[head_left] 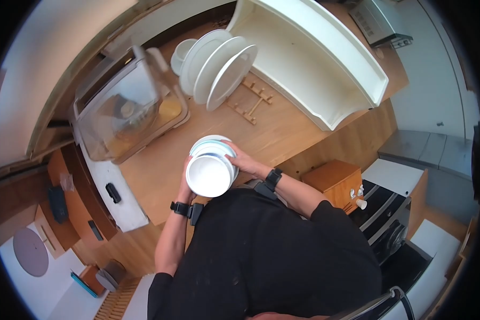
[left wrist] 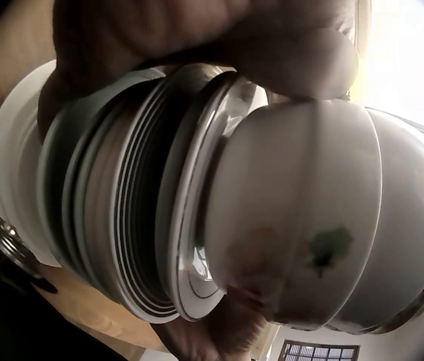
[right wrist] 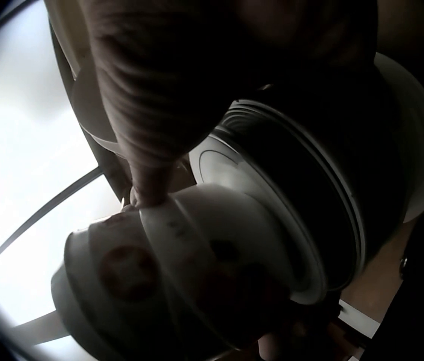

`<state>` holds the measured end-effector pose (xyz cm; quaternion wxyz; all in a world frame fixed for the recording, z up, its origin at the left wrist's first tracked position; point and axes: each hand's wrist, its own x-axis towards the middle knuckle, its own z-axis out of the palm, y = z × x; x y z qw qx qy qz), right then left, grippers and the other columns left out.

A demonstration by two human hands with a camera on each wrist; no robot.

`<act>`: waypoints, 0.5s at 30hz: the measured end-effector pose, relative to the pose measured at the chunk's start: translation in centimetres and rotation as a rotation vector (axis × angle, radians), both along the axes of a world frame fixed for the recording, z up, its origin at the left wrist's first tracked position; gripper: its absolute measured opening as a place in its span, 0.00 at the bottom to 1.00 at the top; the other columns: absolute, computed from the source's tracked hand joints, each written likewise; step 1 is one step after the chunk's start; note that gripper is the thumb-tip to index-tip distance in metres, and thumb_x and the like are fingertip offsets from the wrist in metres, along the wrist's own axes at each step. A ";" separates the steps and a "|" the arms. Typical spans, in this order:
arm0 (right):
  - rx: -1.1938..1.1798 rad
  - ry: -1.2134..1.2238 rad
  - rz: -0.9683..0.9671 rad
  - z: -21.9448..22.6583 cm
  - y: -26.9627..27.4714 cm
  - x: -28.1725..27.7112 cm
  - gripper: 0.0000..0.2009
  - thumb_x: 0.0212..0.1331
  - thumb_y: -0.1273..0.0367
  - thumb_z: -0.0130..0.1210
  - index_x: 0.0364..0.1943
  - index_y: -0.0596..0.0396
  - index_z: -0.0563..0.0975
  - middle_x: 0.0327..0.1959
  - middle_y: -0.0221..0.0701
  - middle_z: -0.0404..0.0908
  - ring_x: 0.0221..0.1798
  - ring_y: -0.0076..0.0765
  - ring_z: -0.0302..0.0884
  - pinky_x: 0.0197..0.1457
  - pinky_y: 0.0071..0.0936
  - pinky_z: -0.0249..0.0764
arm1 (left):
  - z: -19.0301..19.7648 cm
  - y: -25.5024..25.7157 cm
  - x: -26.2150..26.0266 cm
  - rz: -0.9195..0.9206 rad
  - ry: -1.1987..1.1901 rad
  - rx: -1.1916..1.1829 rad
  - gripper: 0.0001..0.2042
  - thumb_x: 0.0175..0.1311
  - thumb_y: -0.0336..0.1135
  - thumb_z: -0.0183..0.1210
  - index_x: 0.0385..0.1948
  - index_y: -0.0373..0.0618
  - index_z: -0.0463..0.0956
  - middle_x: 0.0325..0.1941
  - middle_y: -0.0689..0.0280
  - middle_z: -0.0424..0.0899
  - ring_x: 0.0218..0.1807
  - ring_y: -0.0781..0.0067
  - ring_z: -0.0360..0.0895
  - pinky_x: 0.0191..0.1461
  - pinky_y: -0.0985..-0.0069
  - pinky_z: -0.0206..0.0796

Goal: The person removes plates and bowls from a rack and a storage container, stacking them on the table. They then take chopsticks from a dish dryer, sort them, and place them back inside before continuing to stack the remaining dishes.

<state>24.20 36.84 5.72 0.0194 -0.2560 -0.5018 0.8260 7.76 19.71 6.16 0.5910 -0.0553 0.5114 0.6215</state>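
Note:
Both hands grip a stack of dishes in front of the black shirt, over the counter's near edge. Nested white bowls (head_left: 209,177) top the stack. Below them are several plates (left wrist: 144,226), some rims edged with pale green. My left hand (head_left: 184,184) holds the stack's left side, fingers curled around the plates. On the opposite side my right hand (head_left: 244,161) grips it, the thumb against the bowls. A green leaf mark shows on a bowl (left wrist: 294,203) in the left wrist view, and a reddish round emblem on a bowl (right wrist: 133,271) in the right.
Three white plates (head_left: 232,77) stand on edge in a wooden dish rack (head_left: 258,101) on the counter (head_left: 272,141). Left of them are a white cup (head_left: 184,50) and a clear plastic bin (head_left: 136,106). A large white open shell (head_left: 309,64) lies behind; a wooden box (head_left: 330,178) is at right.

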 end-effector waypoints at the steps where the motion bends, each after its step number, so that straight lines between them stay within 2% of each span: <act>1: 0.034 0.001 0.008 -0.1 0.2 0.0 0.41 0.65 0.48 0.58 0.73 0.56 0.55 0.73 0.43 0.58 0.75 0.41 0.54 0.77 0.36 0.53 | 0.6 0.1 0.4 0.002 0.002 -0.023 0.27 0.76 0.55 0.42 0.64 0.42 0.66 0.59 0.55 0.79 0.57 0.64 0.80 0.59 0.68 0.75; 3: 0.048 0.020 0.035 -0.4 0.5 0.0 0.44 0.62 0.45 0.59 0.74 0.55 0.54 0.74 0.44 0.56 0.76 0.43 0.52 0.77 0.38 0.52 | 1.6 0.6 0.7 0.056 -0.107 -0.067 0.30 0.74 0.58 0.43 0.63 0.39 0.69 0.56 0.55 0.82 0.54 0.62 0.82 0.57 0.67 0.77; 5: 0.079 0.021 0.099 -0.7 0.8 0.0 0.45 0.62 0.43 0.58 0.75 0.52 0.52 0.76 0.44 0.51 0.78 0.44 0.47 0.79 0.39 0.48 | -0.7 0.0 0.1 0.083 -0.224 -0.064 0.31 0.72 0.59 0.46 0.61 0.37 0.70 0.53 0.55 0.83 0.51 0.62 0.83 0.55 0.68 0.78; 6: 0.137 -0.015 0.126 -1.6 0.8 -0.1 0.49 0.59 0.40 0.59 0.75 0.54 0.51 0.75 0.48 0.51 0.78 0.47 0.47 0.79 0.40 0.48 | -1.3 -0.3 -0.1 0.088 -0.217 -0.064 0.31 0.72 0.59 0.47 0.60 0.38 0.71 0.52 0.55 0.83 0.50 0.62 0.83 0.54 0.68 0.78; 8: 0.190 -0.011 0.141 -2.5 0.8 -0.1 0.50 0.58 0.39 0.58 0.75 0.55 0.50 0.75 0.49 0.51 0.78 0.49 0.47 0.79 0.41 0.48 | -1.6 -0.7 0.0 0.104 -0.202 -0.058 0.31 0.71 0.60 0.48 0.59 0.38 0.72 0.50 0.55 0.84 0.48 0.63 0.84 0.53 0.68 0.79; 11: 0.278 -0.012 0.148 -2.2 1.1 0.2 0.53 0.56 0.36 0.58 0.74 0.58 0.49 0.74 0.53 0.50 0.78 0.55 0.44 0.79 0.45 0.47 | 0.4 -0.3 0.8 0.146 -0.106 -0.105 0.30 0.71 0.59 0.49 0.57 0.38 0.73 0.48 0.56 0.85 0.46 0.64 0.84 0.51 0.69 0.79; 12: 0.340 -0.020 0.148 -1.9 1.4 0.4 0.54 0.55 0.36 0.58 0.74 0.59 0.49 0.74 0.54 0.50 0.78 0.56 0.44 0.79 0.46 0.47 | -0.7 -0.5 0.4 0.164 -0.146 -0.031 0.29 0.73 0.57 0.47 0.57 0.37 0.72 0.49 0.55 0.84 0.47 0.63 0.84 0.53 0.68 0.79; 14: 0.384 -0.051 0.119 -2.2 1.9 0.9 0.56 0.53 0.34 0.58 0.74 0.61 0.49 0.74 0.56 0.49 0.78 0.60 0.43 0.79 0.48 0.47 | -1.5 -0.5 -0.1 0.186 0.029 0.021 0.28 0.74 0.56 0.44 0.58 0.37 0.72 0.51 0.55 0.83 0.50 0.63 0.83 0.56 0.68 0.77; 15: 0.403 -0.121 0.117 -2.4 2.1 1.1 0.55 0.54 0.34 0.57 0.74 0.61 0.50 0.74 0.55 0.50 0.78 0.58 0.44 0.79 0.47 0.47 | -2.0 -0.7 -0.2 0.199 0.117 0.045 0.28 0.75 0.56 0.42 0.58 0.37 0.72 0.52 0.55 0.83 0.51 0.62 0.82 0.57 0.67 0.77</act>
